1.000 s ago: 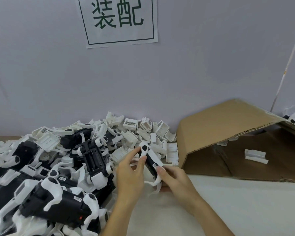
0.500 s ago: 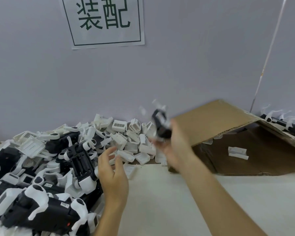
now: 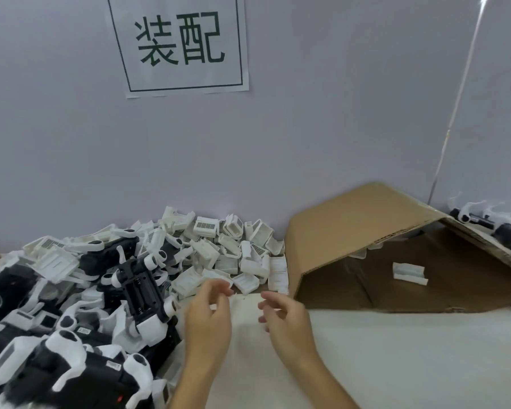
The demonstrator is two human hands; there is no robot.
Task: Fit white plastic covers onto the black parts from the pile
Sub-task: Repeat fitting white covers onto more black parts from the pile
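Observation:
A large pile of black parts (image 3: 139, 290) with white fittings fills the left of the table. Behind it lies a heap of small white plastic covers (image 3: 236, 255) against the wall. My left hand (image 3: 207, 317) hovers at the pile's right edge, fingers loosely curled, holding nothing. My right hand (image 3: 283, 317) hangs beside it over the bare white tabletop, fingers relaxed and empty. The two hands are a short gap apart.
A cardboard flap (image 3: 363, 231) slopes up at the right, with one white cover (image 3: 409, 273) lying under it. Several finished black-and-white parts (image 3: 496, 222) sit behind the flap at the far right. A paper sign (image 3: 180, 42) hangs on the wall.
My right hand lifted the assembled black part up and right, let it go, and came back down empty. My left hand released the part and stayed near the pile.

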